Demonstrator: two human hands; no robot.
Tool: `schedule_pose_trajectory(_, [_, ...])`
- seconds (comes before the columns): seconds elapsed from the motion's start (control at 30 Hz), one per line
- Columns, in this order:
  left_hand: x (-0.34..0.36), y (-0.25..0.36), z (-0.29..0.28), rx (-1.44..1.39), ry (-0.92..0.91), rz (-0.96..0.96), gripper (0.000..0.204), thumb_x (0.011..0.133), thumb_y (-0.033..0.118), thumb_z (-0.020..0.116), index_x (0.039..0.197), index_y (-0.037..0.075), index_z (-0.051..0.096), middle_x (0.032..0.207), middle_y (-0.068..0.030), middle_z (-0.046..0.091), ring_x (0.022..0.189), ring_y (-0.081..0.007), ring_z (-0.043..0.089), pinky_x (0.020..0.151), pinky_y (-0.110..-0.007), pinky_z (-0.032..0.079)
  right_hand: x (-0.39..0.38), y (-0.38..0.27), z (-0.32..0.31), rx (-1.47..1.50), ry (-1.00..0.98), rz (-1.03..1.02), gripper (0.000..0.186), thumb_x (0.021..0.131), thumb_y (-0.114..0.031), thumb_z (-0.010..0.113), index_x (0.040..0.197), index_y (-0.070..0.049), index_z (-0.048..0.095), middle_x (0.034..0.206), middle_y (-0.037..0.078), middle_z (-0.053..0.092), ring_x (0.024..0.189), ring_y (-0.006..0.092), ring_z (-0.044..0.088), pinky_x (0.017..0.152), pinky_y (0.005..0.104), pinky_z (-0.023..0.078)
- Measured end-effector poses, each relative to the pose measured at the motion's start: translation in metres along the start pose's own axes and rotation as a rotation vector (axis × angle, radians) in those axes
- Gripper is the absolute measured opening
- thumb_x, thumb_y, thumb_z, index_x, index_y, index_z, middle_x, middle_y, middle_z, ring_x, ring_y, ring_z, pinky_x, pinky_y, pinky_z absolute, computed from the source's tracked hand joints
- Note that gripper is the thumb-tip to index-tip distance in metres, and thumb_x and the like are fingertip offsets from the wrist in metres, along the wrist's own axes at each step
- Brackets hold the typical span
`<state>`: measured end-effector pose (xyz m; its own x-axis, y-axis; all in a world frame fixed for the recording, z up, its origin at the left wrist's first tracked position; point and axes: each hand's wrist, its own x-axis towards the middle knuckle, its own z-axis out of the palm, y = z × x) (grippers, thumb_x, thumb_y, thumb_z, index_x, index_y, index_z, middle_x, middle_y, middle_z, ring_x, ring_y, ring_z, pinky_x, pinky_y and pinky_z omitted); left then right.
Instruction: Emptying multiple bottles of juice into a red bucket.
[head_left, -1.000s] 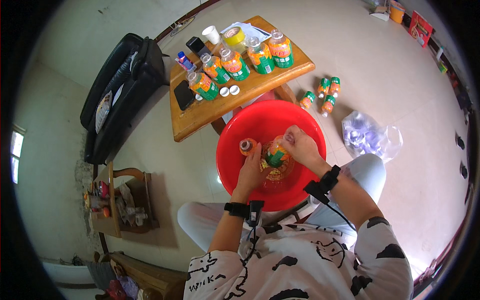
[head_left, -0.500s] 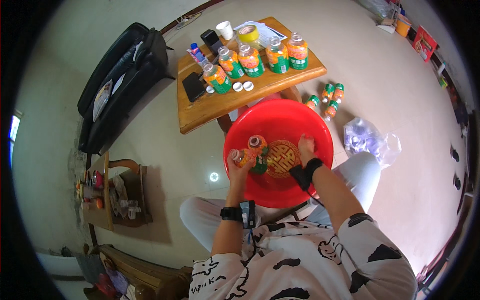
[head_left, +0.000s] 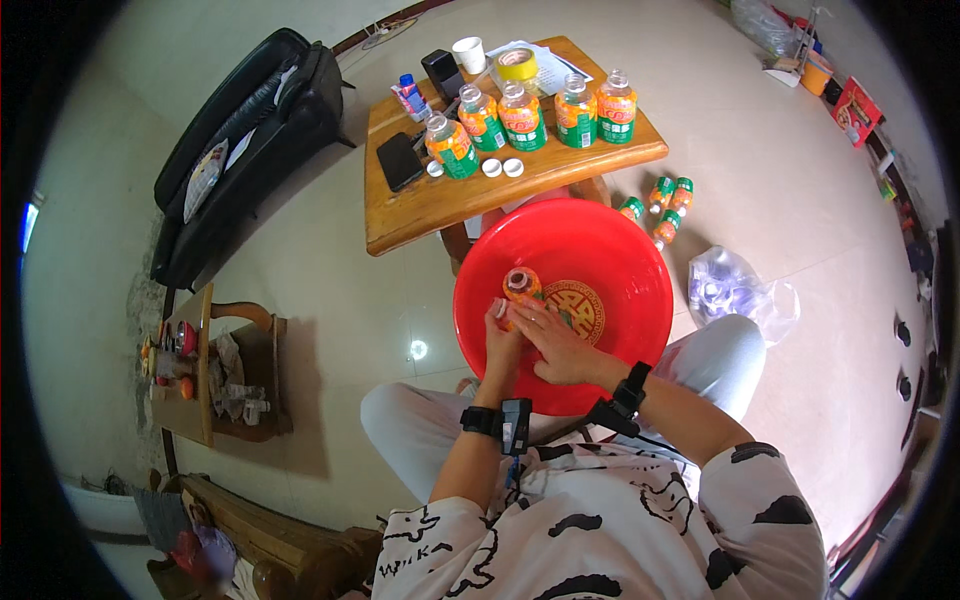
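A red basin [head_left: 625, 245] with a gold pattern sits between my legs. My left hand [head_left: 501, 345] grips a plastic bottle [head_left: 500, 309] with an orange label near the basin's left side. My right hand [head_left: 560, 350] lies over that same bottle, its fingers pressed across it and hiding much of it. Just behind them another orange bottle [head_left: 521, 283] stands in the basin, its top showing.
Several labelled bottles [head_left: 522, 120], white caps [head_left: 491, 167] and a phone [head_left: 400, 160] occupy the wooden table [head_left: 430, 210]. More bottles [head_left: 668, 225] lie on the floor beside a plastic bag [head_left: 735, 285]. A black sofa [head_left: 230, 160] is at left.
My right hand went rightward from the bottles, then came back left onto the bottle in my left hand. The view has shifted slightly.
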<state>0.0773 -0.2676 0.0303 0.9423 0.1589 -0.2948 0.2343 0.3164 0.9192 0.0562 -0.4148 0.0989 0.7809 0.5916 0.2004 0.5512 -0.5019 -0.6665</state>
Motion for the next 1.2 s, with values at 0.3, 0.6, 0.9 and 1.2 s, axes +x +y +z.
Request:
schedule_pose_trajectory(0.3, [-0.039,0.054,0.038,0.151,-0.32,0.036,0.068,0.073,0.003,0.075,0.131,0.008,0.039,0.121,-0.0071,0.051,0.115,-0.0192,0.051,0.098,-0.032,0.044,-0.004,0.003,-0.059,0.443,-0.036,0.382,0.106,0.062,-0.02,0.08,0.146,-0.002,0.018,0.139,0.021,0.039,0.13,0.0341,0.039,0.107,0.0371,0.034])
schedule_pose_trajectory(0.6, [-0.038,0.047,0.034,0.201,-0.547,0.227,0.065,0.072,0.001,0.076,0.127,0.005,0.043,0.121,-0.0059,0.05,0.115,-0.0182,0.05,0.1,-0.033,0.042,-0.022,0.048,-0.051,0.509,-0.157,0.369,0.099,0.059,-0.025,0.087,0.138,-0.003,0.032,0.126,0.014,0.049,0.117,0.0236,0.049,0.101,0.0336,0.039])
schedule_pose_trajectory(0.9, [-0.029,0.053,0.018,0.124,-0.358,-0.16,0.016,0.095,0.016,0.054,0.109,0.008,0.056,0.103,-0.0009,0.06,0.095,-0.0093,0.058,0.075,-0.025,0.052,-0.015,0.033,-0.117,-0.034,-0.113,0.088,0.085,0.059,-0.026,0.085,0.131,-0.013,0.044,0.113,0.014,0.053,0.105,0.0362,0.055,0.091,0.0418,0.046])
schedule_pose_trajectory(1.2, [-0.009,0.027,0.013,0.005,-0.298,-0.215,0.028,0.092,0.021,0.06,0.115,0.006,0.057,0.106,-0.0046,0.061,0.094,-0.0147,0.06,0.082,-0.027,0.05,-0.005,0.026,-0.134,0.189,-0.02,0.264,0.073,0.07,-0.019,0.08,0.133,-0.011,0.045,0.127,0.012,0.051,0.117,0.0261,0.052,0.1,0.0362,0.042])
